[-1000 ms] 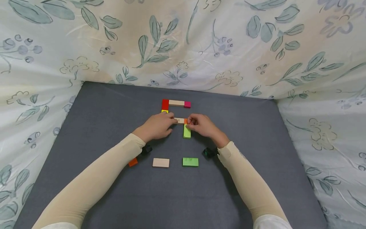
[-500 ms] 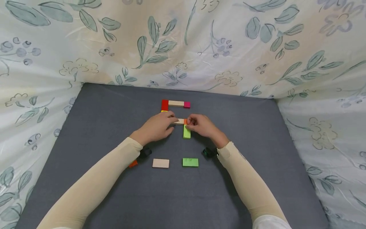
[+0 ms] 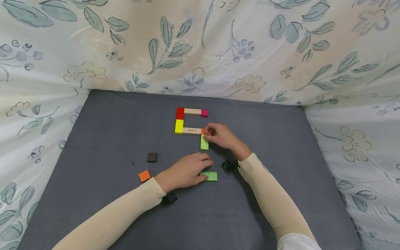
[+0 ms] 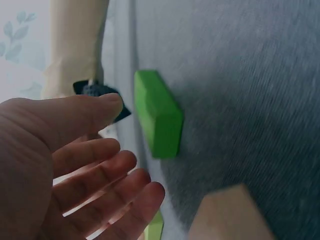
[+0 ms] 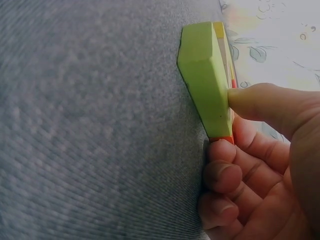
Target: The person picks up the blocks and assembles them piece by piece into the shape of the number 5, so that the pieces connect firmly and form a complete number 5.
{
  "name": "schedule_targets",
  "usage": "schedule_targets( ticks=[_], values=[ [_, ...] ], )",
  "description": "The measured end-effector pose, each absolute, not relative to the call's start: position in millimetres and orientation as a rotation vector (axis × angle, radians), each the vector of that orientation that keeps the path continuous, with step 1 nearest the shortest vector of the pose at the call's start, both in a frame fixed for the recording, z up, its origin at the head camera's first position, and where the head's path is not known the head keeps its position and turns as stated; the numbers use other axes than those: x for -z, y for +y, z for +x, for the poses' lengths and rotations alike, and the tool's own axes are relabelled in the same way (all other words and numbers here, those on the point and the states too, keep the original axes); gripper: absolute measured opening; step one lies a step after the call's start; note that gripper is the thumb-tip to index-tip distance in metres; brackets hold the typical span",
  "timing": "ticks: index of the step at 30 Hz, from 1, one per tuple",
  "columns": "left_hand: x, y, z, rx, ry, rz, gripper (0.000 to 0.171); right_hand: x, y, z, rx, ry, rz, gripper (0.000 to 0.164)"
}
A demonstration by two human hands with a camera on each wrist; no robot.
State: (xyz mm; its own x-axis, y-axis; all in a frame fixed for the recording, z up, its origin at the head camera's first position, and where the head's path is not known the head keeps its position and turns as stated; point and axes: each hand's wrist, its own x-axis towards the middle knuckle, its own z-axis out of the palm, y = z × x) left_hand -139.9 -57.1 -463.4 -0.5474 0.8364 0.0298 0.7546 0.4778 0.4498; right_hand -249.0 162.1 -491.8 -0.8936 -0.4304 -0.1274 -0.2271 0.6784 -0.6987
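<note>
My left hand [image 3: 187, 172] hovers over the front row of blocks, thumb and fingers spread around the near end of a bright green block [image 3: 210, 176]. In the left wrist view a gap shows between the fingers and that green block [image 4: 155, 115]. A beige wooden block [image 4: 230, 215] appears there too; the hand hides it in the head view. My right hand [image 3: 223, 137] has curled fingers at a light green block [image 3: 204, 143], its thumb on that block [image 5: 205, 85] and fingertips by a small orange block [image 3: 202, 131].
The light green block continues a flat line of blocks: a wooden one with printed characters [image 3: 192, 130], yellow [image 3: 179, 126], red [image 3: 180, 113], plain wooden [image 3: 192, 111] and magenta [image 3: 204, 113]. A dark brown block [image 3: 152, 157] and an orange block [image 3: 144, 175] lie left on the grey cloth [image 3: 109, 139].
My left hand has left the printed wooden block and moved toward me and right, over the front blocks. The yellow and brown blocks are now uncovered. The right hand has stayed put.
</note>
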Motion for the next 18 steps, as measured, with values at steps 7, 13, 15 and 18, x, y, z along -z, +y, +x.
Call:
schedule_targets(
  ticks=[7,13,15,18],
  values=[
    [470,-48,-134,-0.525,2.55,1.386,0.041,493,163,-249,1.041,2.605,-0.528,0.012],
    [473,-43,-132,-0.499,2.549,1.354,0.035,494,163,-249,1.057,2.604,-0.531,0.011],
    [473,-42,-132,-0.502,2.545,1.336,0.032,494,162,-249,1.054,2.607,-0.528,0.011],
    [473,-41,-132,-0.507,2.536,1.317,0.029,493,162,-248,1.051,2.605,-0.524,0.011]
  ],
)
